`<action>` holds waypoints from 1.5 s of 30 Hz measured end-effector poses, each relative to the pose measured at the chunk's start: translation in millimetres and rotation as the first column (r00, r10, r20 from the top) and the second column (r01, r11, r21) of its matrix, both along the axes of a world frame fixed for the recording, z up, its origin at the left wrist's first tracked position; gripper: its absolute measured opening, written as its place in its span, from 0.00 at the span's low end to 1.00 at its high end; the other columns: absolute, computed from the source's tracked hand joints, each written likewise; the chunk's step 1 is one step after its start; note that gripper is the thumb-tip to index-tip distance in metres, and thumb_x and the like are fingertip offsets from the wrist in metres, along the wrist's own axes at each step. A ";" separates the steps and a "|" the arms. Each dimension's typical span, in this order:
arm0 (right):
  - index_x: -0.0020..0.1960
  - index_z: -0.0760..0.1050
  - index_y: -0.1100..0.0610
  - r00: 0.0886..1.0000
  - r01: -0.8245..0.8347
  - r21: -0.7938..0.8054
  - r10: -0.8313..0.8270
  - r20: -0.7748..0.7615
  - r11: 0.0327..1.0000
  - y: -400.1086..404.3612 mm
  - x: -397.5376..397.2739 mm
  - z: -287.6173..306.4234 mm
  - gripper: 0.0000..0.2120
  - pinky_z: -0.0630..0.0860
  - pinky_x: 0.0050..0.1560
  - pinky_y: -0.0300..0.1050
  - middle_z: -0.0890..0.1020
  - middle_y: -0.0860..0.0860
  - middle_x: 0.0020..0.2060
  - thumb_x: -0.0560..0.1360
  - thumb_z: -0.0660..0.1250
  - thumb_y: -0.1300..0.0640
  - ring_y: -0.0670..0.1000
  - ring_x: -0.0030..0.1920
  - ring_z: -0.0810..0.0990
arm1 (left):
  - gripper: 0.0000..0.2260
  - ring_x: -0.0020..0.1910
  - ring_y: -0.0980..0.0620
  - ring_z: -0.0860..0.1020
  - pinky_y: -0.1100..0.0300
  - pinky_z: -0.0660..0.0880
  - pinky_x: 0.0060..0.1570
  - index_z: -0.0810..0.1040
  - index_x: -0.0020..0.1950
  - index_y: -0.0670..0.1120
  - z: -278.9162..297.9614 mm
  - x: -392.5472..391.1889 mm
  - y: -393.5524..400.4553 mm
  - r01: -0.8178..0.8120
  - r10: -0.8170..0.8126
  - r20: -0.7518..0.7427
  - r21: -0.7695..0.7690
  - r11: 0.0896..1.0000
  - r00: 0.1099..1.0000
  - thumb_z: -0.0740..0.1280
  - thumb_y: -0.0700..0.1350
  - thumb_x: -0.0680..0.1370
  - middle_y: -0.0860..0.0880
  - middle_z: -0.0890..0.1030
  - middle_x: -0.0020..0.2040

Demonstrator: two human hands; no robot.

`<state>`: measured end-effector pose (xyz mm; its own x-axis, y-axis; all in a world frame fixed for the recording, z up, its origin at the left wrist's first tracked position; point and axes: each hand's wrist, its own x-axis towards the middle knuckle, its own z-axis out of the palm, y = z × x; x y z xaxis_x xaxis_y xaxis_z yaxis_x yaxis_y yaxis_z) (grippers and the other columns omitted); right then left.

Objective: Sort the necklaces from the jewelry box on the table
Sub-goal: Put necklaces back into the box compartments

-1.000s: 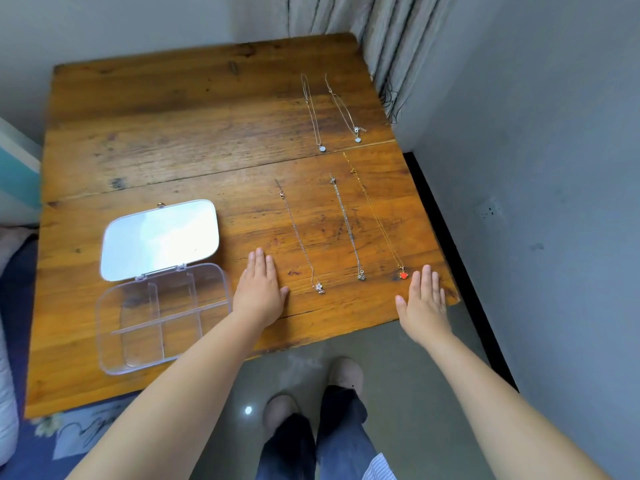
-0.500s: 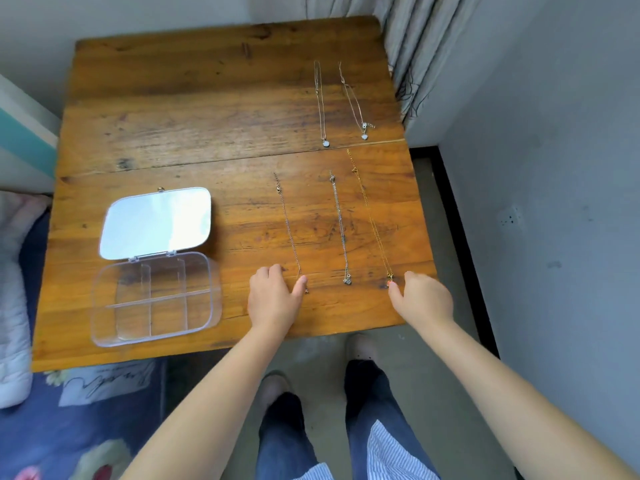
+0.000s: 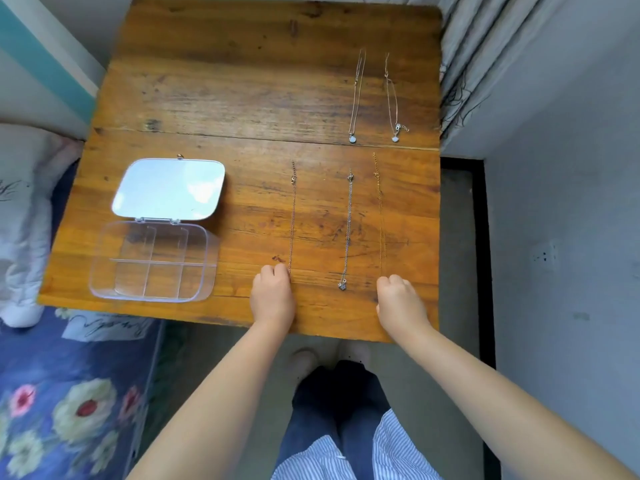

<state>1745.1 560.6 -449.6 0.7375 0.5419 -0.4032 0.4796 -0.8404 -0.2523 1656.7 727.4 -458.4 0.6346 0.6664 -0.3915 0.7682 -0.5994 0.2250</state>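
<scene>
Three necklaces lie straight on the near half of the wooden table (image 3: 221,98): a thin pinkish one (image 3: 293,216), a silver one (image 3: 347,233) with its pendant showing near the front, and a gold one (image 3: 380,216). My left hand (image 3: 272,299) is closed over the near end of the pinkish necklace. My right hand (image 3: 400,301) is closed over the near end of the gold necklace; both pendants are hidden. Two silver necklaces (image 3: 356,95) (image 3: 393,98) lie at the far right. The clear jewelry box (image 3: 152,261) stands open and empty at the left.
The box's mirrored lid (image 3: 169,188) lies flat behind it. A curtain (image 3: 485,46) hangs by the table's far right corner, with a wall to the right. A floral bedspread (image 3: 69,403) and a pillow (image 3: 24,216) sit to the left. My legs stand below the front edge.
Both hands went from flat and spread at the table's front to curled closed over the near ends of the left and right necklaces. The view has tilted down and closer.
</scene>
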 end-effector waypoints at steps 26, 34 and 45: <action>0.37 0.73 0.51 0.914 0.373 0.861 0.022 -0.405 0.345 173.2 -57.7 216.9 0.14 0.80 0.33 0.34 0.79 0.49 0.32 0.73 0.63 0.69 0.40 0.29 0.80 | 0.13 0.25 0.63 0.76 0.72 0.77 0.28 0.74 0.39 0.46 232.9 -83.6 146.6 0.011 0.546 0.661 -0.642 0.766 0.516 0.59 0.32 0.79 0.48 0.74 0.34; 0.36 0.74 0.50 0.908 0.378 0.858 0.043 -0.417 0.347 258.6 -128.6 207.0 0.18 0.79 0.32 0.34 0.80 0.46 0.29 0.73 0.61 0.73 0.40 0.27 0.79 | 0.11 0.31 0.56 0.75 0.69 0.77 0.32 0.75 0.40 0.44 217.6 -134.9 221.2 0.109 0.443 0.630 -0.644 0.758 0.638 0.60 0.33 0.79 0.48 0.75 0.34; 0.35 0.72 0.50 0.904 0.399 0.764 -0.076 -0.421 0.507 336.5 -131.8 172.4 0.17 0.79 0.34 0.33 0.80 0.50 0.33 0.74 0.62 0.70 0.38 0.28 0.80 | 0.06 0.31 0.58 0.74 0.68 0.76 0.34 0.75 0.47 0.41 183.3 -119.3 279.2 0.030 0.387 0.527 -0.619 0.785 0.757 0.60 0.34 0.79 0.51 0.75 0.33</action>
<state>1613.3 897.1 -277.2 0.8199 0.5648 -0.0934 0.0591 -0.2458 -0.9675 1537.4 1006.6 -275.2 0.7556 0.5790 -0.3063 0.4170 -0.0646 0.9066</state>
